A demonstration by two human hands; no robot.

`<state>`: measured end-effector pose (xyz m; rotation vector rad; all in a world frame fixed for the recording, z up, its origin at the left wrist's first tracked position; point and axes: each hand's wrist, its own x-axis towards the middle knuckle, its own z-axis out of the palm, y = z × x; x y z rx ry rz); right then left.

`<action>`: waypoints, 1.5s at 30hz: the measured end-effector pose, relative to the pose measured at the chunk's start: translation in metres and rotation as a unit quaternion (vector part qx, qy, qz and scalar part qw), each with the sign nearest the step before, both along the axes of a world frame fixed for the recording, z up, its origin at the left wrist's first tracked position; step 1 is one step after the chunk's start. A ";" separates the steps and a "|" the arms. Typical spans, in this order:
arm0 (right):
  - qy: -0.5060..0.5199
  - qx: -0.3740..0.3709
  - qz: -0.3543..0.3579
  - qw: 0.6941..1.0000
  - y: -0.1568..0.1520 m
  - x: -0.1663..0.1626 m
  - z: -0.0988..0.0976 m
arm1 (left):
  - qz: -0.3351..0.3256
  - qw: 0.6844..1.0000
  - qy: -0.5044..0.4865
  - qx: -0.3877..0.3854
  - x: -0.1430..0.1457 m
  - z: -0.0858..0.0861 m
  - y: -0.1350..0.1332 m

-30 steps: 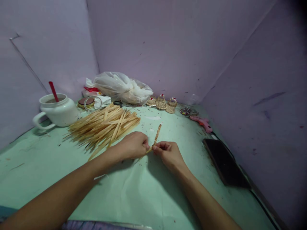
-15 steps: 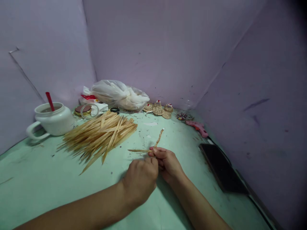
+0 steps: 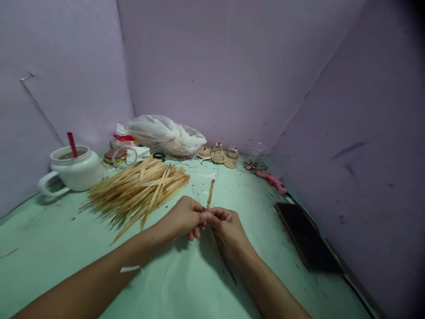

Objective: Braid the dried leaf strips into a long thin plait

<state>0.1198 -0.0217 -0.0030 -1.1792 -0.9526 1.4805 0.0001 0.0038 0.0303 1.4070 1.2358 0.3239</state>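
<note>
Just now the left hand (image 3: 184, 217) has come back up from its lower place nearer the camera, and its fingertips meet those of the right hand (image 3: 228, 226) at the foot of the braided strip (image 3: 210, 194). Half a second ago a loose straw stuck out sideways to the left of the right hand's pinch; it no longer shows, and the braid, which leaned off to the right, now stands almost straight, its tip pointing away toward the far wall. By the look of it, the stray strand has been folded in and both hands are set on the working end again. Each hand is curled, thumb and forefinger pressed together on the base of the braid, the other fingers tucked under. The braid is a narrow plaited band of pale tan straw, held just above the green counter (image 3: 66, 248) in the middle of the view; below the right hand a thin dark line runs toward the camera, and I cannot tell whether it is a trailing strand or a shadow. To the left, apart from the hands, lies the pile of flat straw strips (image 3: 139, 189); a pink glue gun (image 3: 272, 180) and a dark flat slab (image 3: 307, 237) lie to the right.
</note>
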 end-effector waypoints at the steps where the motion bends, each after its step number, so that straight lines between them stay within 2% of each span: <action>1: 0.003 0.001 0.012 1.000 0.000 0.000 0.001 | -0.010 1.000 -0.012 -0.018 -0.002 -0.001 0.003; 5: -0.016 0.008 0.004 1.000 0.001 0.001 0.002 | -0.019 0.997 -0.052 -0.057 -0.006 0.001 0.006; 9: -0.067 0.039 -0.021 0.997 0.002 0.002 -0.001 | -0.013 0.998 -0.043 -0.041 -0.005 0.000 0.006; 12: -0.105 0.063 -0.011 0.992 0.002 0.003 -0.004 | -0.020 1.000 -0.005 0.004 -0.004 -0.009 0.008; 16: -0.166 0.074 -0.003 0.983 0.003 0.004 -0.005 | -0.022 0.993 0.024 0.117 -0.006 -0.023 0.012; 18: -0.192 0.086 0.000 0.978 0.002 0.004 -0.005 | -0.029 0.983 0.042 0.175 -0.006 -0.027 0.013; 20: -0.215 0.101 0.004 0.971 0.002 0.005 -0.006 | -0.034 0.977 0.060 0.199 -0.007 -0.028 0.013; 24: -0.258 0.126 0.013 0.958 0.001 0.007 -0.008 | -0.041 0.985 0.053 0.160 -0.008 -0.027 0.013; 28: -0.304 0.155 0.013 0.940 0.000 0.008 -0.009 | -0.029 0.996 -0.010 0.085 -0.009 -0.025 0.014; 31: -0.322 0.172 0.008 0.931 -0.002 0.008 -0.008 | -0.024 0.996 -0.030 0.075 -0.010 -0.025 0.014; 35: -0.360 0.170 0.000 0.917 -0.004 0.009 -0.004 | -0.033 0.983 0.010 0.181 -0.011 -0.026 0.015; 37: -0.405 0.155 -0.006 0.901 -0.004 0.010 -0.002 | -0.036 0.969 0.040 0.240 -0.011 -0.028 0.015; 40: -0.462 0.125 0.008 0.878 -0.003 0.013 0.001 | -0.035 0.953 0.087 0.287 -0.010 -0.030 0.012; 43: -0.463 0.108 0.010 0.880 -0.002 0.015 0.002 | -0.018 0.940 0.118 0.319 -0.006 -0.032 0.009; 45: -0.448 0.097 -0.001 0.889 -0.003 0.013 0.003 | 0.017 0.940 0.121 0.320 -0.003 -0.032 0.007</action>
